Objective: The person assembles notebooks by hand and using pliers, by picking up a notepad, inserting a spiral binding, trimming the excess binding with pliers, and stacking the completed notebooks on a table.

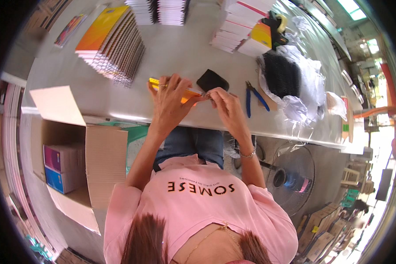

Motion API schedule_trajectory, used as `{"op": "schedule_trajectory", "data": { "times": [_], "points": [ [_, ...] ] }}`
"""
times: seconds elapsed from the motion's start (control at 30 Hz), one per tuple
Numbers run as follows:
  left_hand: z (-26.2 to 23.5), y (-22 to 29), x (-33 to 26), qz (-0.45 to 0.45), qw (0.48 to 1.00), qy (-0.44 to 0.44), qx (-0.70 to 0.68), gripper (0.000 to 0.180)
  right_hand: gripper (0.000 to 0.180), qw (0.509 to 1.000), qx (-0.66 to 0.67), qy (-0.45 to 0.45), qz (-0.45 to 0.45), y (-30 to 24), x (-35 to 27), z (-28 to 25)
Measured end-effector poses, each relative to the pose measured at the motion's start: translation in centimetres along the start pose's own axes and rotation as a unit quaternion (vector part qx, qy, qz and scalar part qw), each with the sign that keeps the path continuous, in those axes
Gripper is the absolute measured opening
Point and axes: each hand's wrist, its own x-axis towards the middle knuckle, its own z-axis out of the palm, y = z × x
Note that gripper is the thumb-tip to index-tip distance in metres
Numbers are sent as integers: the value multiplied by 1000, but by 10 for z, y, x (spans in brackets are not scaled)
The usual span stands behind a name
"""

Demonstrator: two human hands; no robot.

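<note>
The head view is showing a long grey table point(185, 48) from above, with the person sitting at its near edge. At the far left, beside the table, an open brown cardboard box point(81, 149) is standing, and coloured paper packs point(62, 169) are lying inside it. On the left part of the table, a slanted row of spiral notebooks with orange-yellow covers point(112, 44) is lying. Near the middle of the near edge, the left hand point(171, 99) is gripping a thin yellow-orange booklet point(185, 93); the fingers are closed over it from above. Just beside it, the right hand point(226, 108) is pinching the right end of the same booklet with closed fingertips; what exactly is between them I cannot tell. A small black flat piece point(212, 80) is lying just behind the hands. To the right, blue-handled pliers point(256, 97) are lying near the right hand. Further right, a bundle of black spiral coils point(282, 72) is resting on clear plastic wrap point(312, 83). At the far edge, stacks of white booklets point(242, 24) are standing.
</note>
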Motion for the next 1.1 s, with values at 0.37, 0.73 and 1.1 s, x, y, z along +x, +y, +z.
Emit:
{"op": "schedule_trajectory", "data": {
  "times": [0.37, 0.73, 1.1],
  "points": [
    [-9, -2, 2, 2, 1000, -22, -15, 22, 8, 982, -113, 106, -111, 0, 7, 22],
    [10, -41, -12, -4, 997, 73, -35, 25, 13, 975, -139, 121, -122, 11, 23, 42],
    [17, -55, -5, 34, 991, 130, -5, 32, 7, 976, -121, 145, -110, 9, 27, 44]
  ]
}}
